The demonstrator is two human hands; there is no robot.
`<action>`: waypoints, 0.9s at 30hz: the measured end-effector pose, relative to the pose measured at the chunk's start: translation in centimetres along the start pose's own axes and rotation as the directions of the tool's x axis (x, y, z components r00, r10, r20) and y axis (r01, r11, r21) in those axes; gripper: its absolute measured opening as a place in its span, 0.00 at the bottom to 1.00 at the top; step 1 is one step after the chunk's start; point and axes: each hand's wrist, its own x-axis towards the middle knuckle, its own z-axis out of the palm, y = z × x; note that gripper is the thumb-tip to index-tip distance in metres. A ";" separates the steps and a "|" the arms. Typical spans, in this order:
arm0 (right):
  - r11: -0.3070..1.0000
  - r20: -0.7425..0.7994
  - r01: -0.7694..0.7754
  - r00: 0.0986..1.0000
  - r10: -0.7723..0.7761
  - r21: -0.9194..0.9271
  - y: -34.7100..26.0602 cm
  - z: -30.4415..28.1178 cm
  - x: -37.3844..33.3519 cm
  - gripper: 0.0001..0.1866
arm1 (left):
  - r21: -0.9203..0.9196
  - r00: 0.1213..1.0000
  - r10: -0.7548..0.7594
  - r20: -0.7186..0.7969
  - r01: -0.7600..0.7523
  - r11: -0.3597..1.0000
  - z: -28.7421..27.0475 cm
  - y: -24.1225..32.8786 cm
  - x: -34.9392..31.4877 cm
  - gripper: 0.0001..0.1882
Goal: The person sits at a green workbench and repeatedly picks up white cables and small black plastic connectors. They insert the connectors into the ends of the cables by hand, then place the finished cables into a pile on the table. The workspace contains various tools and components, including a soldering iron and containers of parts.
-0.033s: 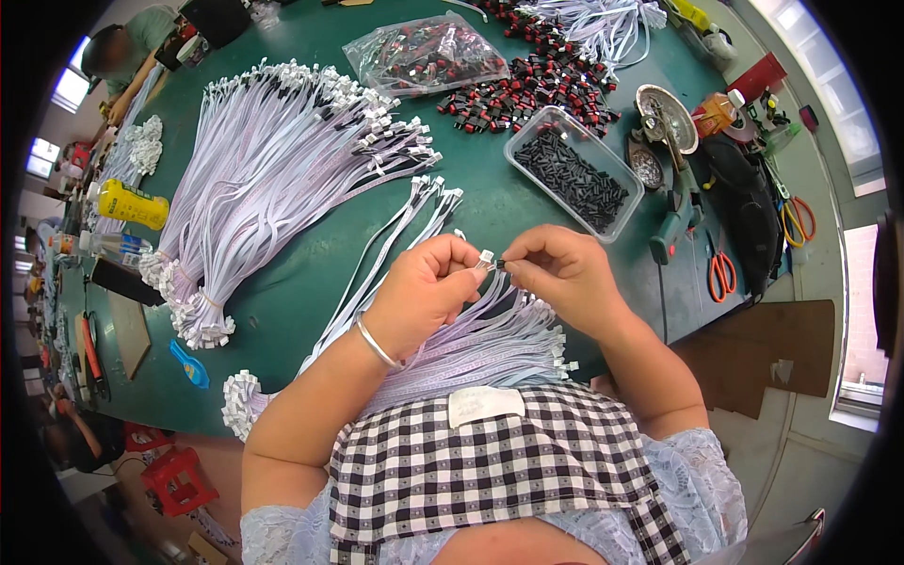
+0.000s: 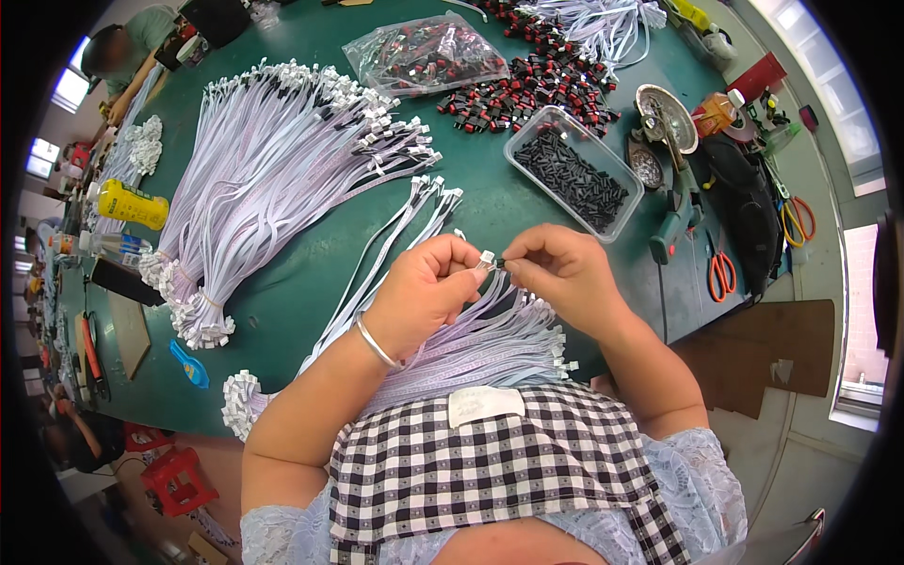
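Note:
My left hand point(image 2: 426, 287), a silver bangle at its wrist, pinches a thin cable by its white plug connector point(image 2: 487, 257). Facing it, the fingertips of my right hand point(image 2: 562, 271) close on a small black sleeve point(image 2: 501, 265) right beside that connector. Whether the sleeve is around a wire is too small to tell. Beneath my hands lies a bundle of pale flat cables point(image 2: 471, 344) with white connectors at both ends. A few separate cables point(image 2: 388, 235) stretch out beyond my left hand. Past my right hand, a clear plastic box point(image 2: 617, 226) holds many black sleeves point(image 2: 572, 179).
On the green table, a big cable bundle point(image 2: 259, 188) fills the left. Red-black parts point(image 2: 537, 94) and a plastic bag point(image 2: 424, 56) lie at the back. To the right are a hot glue gun point(image 2: 676, 221), orange-handled scissors point(image 2: 721, 275) and a metal dish point(image 2: 667, 118).

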 end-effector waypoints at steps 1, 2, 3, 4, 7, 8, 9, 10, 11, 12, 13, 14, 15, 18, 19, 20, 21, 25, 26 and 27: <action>1.000 -0.001 -0.023 1.000 0.023 0.002 0.0 0.0 0.0 0.04 | 0.006 1.000 0.007 0.004 -0.007 1.000 0.0 -0.1 0.0 0.05; 1.000 0.005 -0.013 1.000 0.013 -0.002 0.0 0.0 0.0 0.04 | 0.013 1.000 0.014 0.009 -0.014 1.000 -0.1 -0.1 0.0 0.05; 1.000 0.011 -0.004 1.000 0.004 -0.005 0.0 -0.1 0.0 0.04 | 0.014 1.000 0.018 0.009 -0.018 1.000 -0.1 -0.1 0.0 0.05; 1.000 0.017 0.004 1.000 -0.004 -0.008 0.0 -0.1 0.0 0.04 | 0.015 1.000 0.023 0.010 -0.023 1.000 -0.1 -0.1 0.0 0.05; 0.985 0.053 0.131 0.991 -0.126 -0.116 0.0 -0.4 0.1 0.05 | 0.025 1.000 0.020 0.008 -0.020 0.999 -0.1 -0.1 0.0 0.05; 0.985 0.046 0.132 0.991 -0.128 -0.110 0.0 -0.4 0.1 0.05 | 0.029 1.000 0.016 0.008 -0.016 0.999 -0.2 -0.1 0.0 0.05; 0.986 0.039 0.134 0.991 -0.130 -0.103 0.1 -0.3 0.1 0.05 | 0.029 1.000 0.014 0.010 -0.014 0.999 -0.2 -0.1 0.0 0.05; 0.986 0.032 0.135 0.991 -0.133 -0.097 0.1 -0.2 0.1 0.05 | 0.029 1.000 0.011 0.012 -0.012 1.000 -0.2 -0.1 0.0 0.05; 0.988 0.036 0.115 0.993 -0.112 -0.099 0.0 -0.2 0.1 0.05 | 0.029 1.000 0.009 0.014 -0.009 1.000 -0.2 -0.1 0.0 0.05; 0.990 0.040 0.096 0.995 -0.092 -0.102 -0.1 -0.2 0.1 0.05 | 0.032 1.000 0.008 0.010 -0.008 0.999 -0.2 -0.1 0.0 0.05; 0.992 0.044 0.077 0.996 -0.073 -0.105 -0.2 -0.2 0.2 0.05 | 0.035 1.000 0.007 0.006 -0.007 0.999 -0.2 -0.1 0.0 0.05; 0.989 0.050 0.090 0.995 -0.085 -0.113 -0.2 -0.3 0.2 0.05 | 0.038 1.000 0.005 0.002 -0.005 0.999 -0.2 -0.1 0.0 0.05; 0.987 0.055 0.103 0.994 -0.097 -0.121 -0.1 -0.3 0.2 0.05 | 0.042 1.000 0.011 0.005 -0.011 0.999 -0.2 -0.1 0.0 0.05; 0.973 0.085 0.149 0.987 -0.136 -0.179 -0.2 -0.5 0.4 0.06 | 0.074 1.000 0.019 0.016 -0.021 0.997 -0.3 -0.3 0.1 0.06; 0.965 0.099 0.166 0.984 -0.148 -0.203 -0.3 -0.6 0.4 0.06 | 0.099 1.000 0.016 0.020 -0.018 0.995 -0.4 -0.3 0.1 0.06; 0.967 0.111 0.165 0.983 -0.146 -0.195 -0.4 -0.6 0.4 0.06 | 0.124 1.000 0.012 0.024 -0.015 0.992 -0.4 -0.3 0.1 0.06; 0.968 0.124 0.166 0.982 -0.145 -0.187 -0.6 -0.6 0.4 0.06 | 0.125 1.000 0.012 0.026 -0.015 0.992 -0.4 -0.3 0.1 0.06; 0.970 0.119 0.174 0.981 -0.155 -0.170 -0.2 -0.2 0.4 0.06 | 0.069 0.998 0.002 0.063 -0.007 0.998 -0.4 -0.1 0.0 0.09; 0.993 0.107 0.087 0.991 -0.077 -0.086 0.0 -0.1 0.4 0.05 | 0.040 0.997 -0.002 0.080 -0.001 0.999 -0.4 0.0 -0.1 0.10; 1.000 0.099 -0.003 0.995 0.003 -0.001 0.1 -0.1 0.3 0.05 | 0.083 0.994 -0.002 0.110 -0.007 0.997 -0.5 0.3 -0.2 0.12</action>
